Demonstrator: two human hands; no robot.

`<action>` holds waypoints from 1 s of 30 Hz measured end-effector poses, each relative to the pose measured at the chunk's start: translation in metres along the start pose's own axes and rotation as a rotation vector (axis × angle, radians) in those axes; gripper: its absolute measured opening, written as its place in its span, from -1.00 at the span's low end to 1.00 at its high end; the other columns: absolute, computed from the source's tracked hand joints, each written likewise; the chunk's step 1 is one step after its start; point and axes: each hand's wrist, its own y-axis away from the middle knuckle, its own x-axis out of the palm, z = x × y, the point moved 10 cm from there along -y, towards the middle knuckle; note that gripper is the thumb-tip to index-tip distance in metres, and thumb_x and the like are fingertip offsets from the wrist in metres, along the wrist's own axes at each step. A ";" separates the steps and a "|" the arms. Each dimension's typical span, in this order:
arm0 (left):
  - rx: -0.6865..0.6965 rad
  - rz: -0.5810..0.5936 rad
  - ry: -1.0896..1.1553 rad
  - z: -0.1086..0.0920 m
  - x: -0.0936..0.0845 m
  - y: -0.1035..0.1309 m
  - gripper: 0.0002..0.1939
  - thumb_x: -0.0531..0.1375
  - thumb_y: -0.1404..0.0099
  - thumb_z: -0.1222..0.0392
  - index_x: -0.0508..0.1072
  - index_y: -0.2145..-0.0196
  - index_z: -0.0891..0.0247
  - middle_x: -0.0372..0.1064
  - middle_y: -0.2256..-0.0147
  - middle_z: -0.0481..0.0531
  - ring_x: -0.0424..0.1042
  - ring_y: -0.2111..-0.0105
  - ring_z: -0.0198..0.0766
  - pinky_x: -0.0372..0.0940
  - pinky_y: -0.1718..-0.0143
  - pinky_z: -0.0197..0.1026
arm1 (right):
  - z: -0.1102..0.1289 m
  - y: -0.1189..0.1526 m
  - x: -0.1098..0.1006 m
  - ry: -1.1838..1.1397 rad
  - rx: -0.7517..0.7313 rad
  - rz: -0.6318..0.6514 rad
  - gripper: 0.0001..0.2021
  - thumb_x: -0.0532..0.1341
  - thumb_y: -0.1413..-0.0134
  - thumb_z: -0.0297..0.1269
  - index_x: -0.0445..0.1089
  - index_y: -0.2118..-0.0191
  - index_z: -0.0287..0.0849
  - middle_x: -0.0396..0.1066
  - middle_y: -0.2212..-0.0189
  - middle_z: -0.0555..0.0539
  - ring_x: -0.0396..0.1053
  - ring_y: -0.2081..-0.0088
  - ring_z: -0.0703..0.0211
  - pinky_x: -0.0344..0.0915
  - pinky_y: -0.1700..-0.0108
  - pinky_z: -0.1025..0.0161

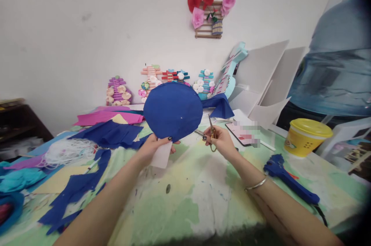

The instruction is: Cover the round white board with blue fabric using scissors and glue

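My left hand grips the lower edge of a round dark-blue fabric-covered disc, held up over the table. A small whitish tab hangs below the disc, by my left thumb. My right hand is closed on a pair of small gold-handled scissors. Their blades are spread, one pointing up and the other toward the disc's lower right edge. Whether that blade touches the disc I cannot tell. Behind the disc lies more blue cloth.
Blue cloth scraps and white string lie at left. At right are a phone, a blue glue gun and a yellow-lidded tub. Craft figures and white boards lean at the wall. A large water bottle stands far right.
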 end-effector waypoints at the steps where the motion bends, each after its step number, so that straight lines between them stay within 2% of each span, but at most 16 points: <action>1: -0.013 0.000 -0.010 -0.003 -0.006 0.000 -0.71 0.32 -0.08 0.16 0.39 0.29 0.37 0.53 0.33 0.28 0.49 0.50 -0.17 0.40 0.46 -0.18 | 0.004 -0.001 -0.005 0.040 -0.022 0.004 -0.74 0.35 0.26 -0.18 0.33 0.43 -0.18 0.32 0.64 0.07 0.32 0.61 0.25 0.23 0.54 0.29; 5: -0.074 0.030 -0.026 -0.006 -0.022 0.003 -0.70 0.33 -0.08 0.20 0.36 0.27 0.36 0.52 0.30 0.31 0.50 0.50 -0.17 0.41 0.44 -0.16 | 0.022 -0.001 -0.020 0.206 -0.121 0.006 -0.82 0.32 0.22 -0.30 0.36 0.39 -0.15 0.30 0.61 0.08 0.28 0.56 0.27 0.16 0.49 0.31; 8: -0.156 0.091 -0.032 0.002 -0.021 0.005 -0.68 0.34 -0.06 0.21 0.35 0.26 0.36 0.52 0.31 0.32 0.52 0.46 -0.11 0.43 0.42 -0.13 | 0.034 0.004 -0.008 0.494 -0.248 0.137 -0.86 0.28 0.11 -0.30 0.33 0.37 -0.13 0.26 0.62 0.10 0.27 0.53 0.28 0.13 0.44 0.33; 10: -0.214 0.119 -0.032 0.009 -0.019 0.007 -0.69 0.35 -0.06 0.20 0.37 0.28 0.37 0.52 0.32 0.34 0.53 0.43 -0.08 0.44 0.38 -0.11 | 0.037 0.009 0.005 0.731 -0.322 0.227 -0.78 0.31 0.10 -0.19 0.27 0.39 -0.12 0.25 0.62 0.10 0.26 0.53 0.26 0.10 0.44 0.32; 13: -0.267 0.140 -0.034 0.016 -0.018 0.008 -0.71 0.35 -0.05 0.19 0.41 0.33 0.41 0.51 0.32 0.38 0.53 0.40 -0.06 0.44 0.32 -0.09 | 0.035 0.011 0.011 0.967 -0.347 0.272 -0.57 0.38 0.27 0.02 0.20 0.40 -0.12 0.27 0.58 0.09 0.22 0.51 0.23 0.04 0.45 0.31; 15: -0.279 0.128 -0.038 0.018 -0.020 0.007 -0.73 0.35 -0.03 0.18 0.41 0.36 0.39 0.51 0.33 0.36 0.53 0.40 -0.05 0.43 0.32 -0.06 | 0.029 0.011 0.010 1.000 -0.288 0.302 -0.51 0.39 0.28 0.04 0.19 0.31 -0.11 0.29 0.57 0.10 0.22 0.52 0.23 0.02 0.48 0.32; 18: -0.275 0.116 -0.030 0.019 -0.024 0.007 -0.75 0.35 -0.03 0.19 0.41 0.38 0.35 0.51 0.38 0.31 0.52 0.44 -0.06 0.42 0.38 -0.10 | 0.017 0.014 0.012 0.952 -0.195 0.405 -0.50 0.39 0.24 -0.05 0.19 0.20 -0.11 0.33 0.58 0.11 0.26 0.53 0.22 0.03 0.50 0.33; 21: -0.277 0.133 0.001 0.018 -0.023 0.007 -0.77 0.35 -0.02 0.27 0.42 0.36 0.34 0.51 0.40 0.25 0.52 0.45 -0.10 0.42 0.42 -0.17 | 0.012 0.020 0.023 0.938 -0.226 0.511 -0.64 0.37 0.18 -0.07 0.28 0.29 -0.11 0.40 0.55 0.06 0.32 0.51 0.22 0.07 0.47 0.32; 23: -0.287 0.148 0.020 0.017 -0.020 0.008 -0.78 0.34 0.00 0.33 0.43 0.35 0.34 0.52 0.40 0.24 0.52 0.45 -0.11 0.42 0.41 -0.18 | 0.009 0.019 0.025 0.960 -0.258 0.504 -0.69 0.36 0.16 -0.07 0.36 0.32 -0.11 0.43 0.51 0.03 0.33 0.50 0.22 0.08 0.47 0.32; 25: -0.292 0.161 0.029 0.016 -0.017 0.009 -0.78 0.33 0.00 0.35 0.44 0.35 0.36 0.51 0.40 0.25 0.52 0.44 -0.11 0.43 0.39 -0.18 | 0.007 0.016 0.024 0.995 -0.276 0.455 -0.67 0.36 0.13 -0.13 0.40 0.19 -0.08 0.42 0.49 0.02 0.33 0.49 0.22 0.10 0.45 0.32; 28: -0.308 0.145 0.028 0.016 -0.018 0.009 -0.78 0.34 0.01 0.34 0.45 0.35 0.39 0.51 0.39 0.28 0.52 0.44 -0.10 0.43 0.38 -0.16 | 0.003 0.012 0.023 1.041 -0.324 0.416 -0.52 0.34 0.09 -0.31 0.33 -0.02 -0.05 0.41 0.41 -0.02 0.35 0.39 0.18 0.15 0.38 0.32; 30: -0.323 0.120 0.021 0.017 -0.021 0.009 -0.77 0.34 0.03 0.33 0.45 0.36 0.39 0.51 0.39 0.30 0.52 0.44 -0.10 0.44 0.38 -0.15 | 0.002 0.010 0.024 1.049 -0.368 0.416 -0.49 0.36 0.13 -0.37 0.31 -0.02 -0.10 0.41 0.36 -0.06 0.34 0.30 0.13 0.17 0.31 0.29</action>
